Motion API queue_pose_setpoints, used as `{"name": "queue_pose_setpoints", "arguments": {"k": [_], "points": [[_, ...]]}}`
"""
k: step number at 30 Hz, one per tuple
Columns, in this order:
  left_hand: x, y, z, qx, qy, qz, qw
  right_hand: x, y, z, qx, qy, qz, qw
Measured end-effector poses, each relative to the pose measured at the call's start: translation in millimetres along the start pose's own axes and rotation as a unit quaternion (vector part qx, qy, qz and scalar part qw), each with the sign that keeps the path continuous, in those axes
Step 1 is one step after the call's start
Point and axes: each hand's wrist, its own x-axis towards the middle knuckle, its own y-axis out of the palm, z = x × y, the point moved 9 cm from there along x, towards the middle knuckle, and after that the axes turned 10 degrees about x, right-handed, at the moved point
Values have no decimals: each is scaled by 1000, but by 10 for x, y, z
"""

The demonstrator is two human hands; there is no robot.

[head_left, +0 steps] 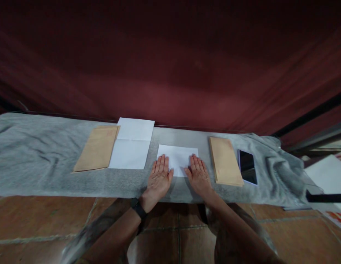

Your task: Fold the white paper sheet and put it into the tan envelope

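A sheet of white paper (179, 156), apparently folded, lies crosswise on the grey cloth in front of me. My left hand (159, 176) rests flat on its left side, fingers stretched out and pointing away from me. On the right side, my right hand (198, 176) lies flat too, with its thumb apart from the fingers. Both hands press on the paper and hold nothing. To the left, a larger white sheet (132, 152) with a crease across it lies spread out. Brown envelopes (224, 161) are stacked just right of my right hand.
More brown envelopes (96, 148) lie at the left, touching the creased sheet. A phone (247, 167) sits right of the right-hand stack. The grey cloth (44, 157) covers a long narrow surface before a dark red curtain-like backdrop (170, 73). White papers (328, 174) are at far right.
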Motion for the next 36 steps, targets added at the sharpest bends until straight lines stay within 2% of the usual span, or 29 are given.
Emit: {"name": "queue_pose_setpoints", "arguments": {"k": [14, 20, 24, 28, 32, 36], "points": [[-7, -40, 209, -2, -53, -14, 998, -36, -57, -151, -28, 15, -29, 999], [40, -177, 246, 0, -62, -43, 997, 1, -82, -218, -10, 38, -47, 998], [170, -237, 91, -20, -9, -33, 999, 124, -123, -162, 26, 33, -50, 998], [296, -216, -177, -39, 49, -18, 998, 289, -72, 36, 70, 9, -5, 997], [419, -130, -378, -44, 78, -10, 996, 419, 38, 219, 89, 0, 34, 995], [546, 16, -428, -28, 74, 34, 996, 517, 133, 283, 87, 6, 51, 995]]}}
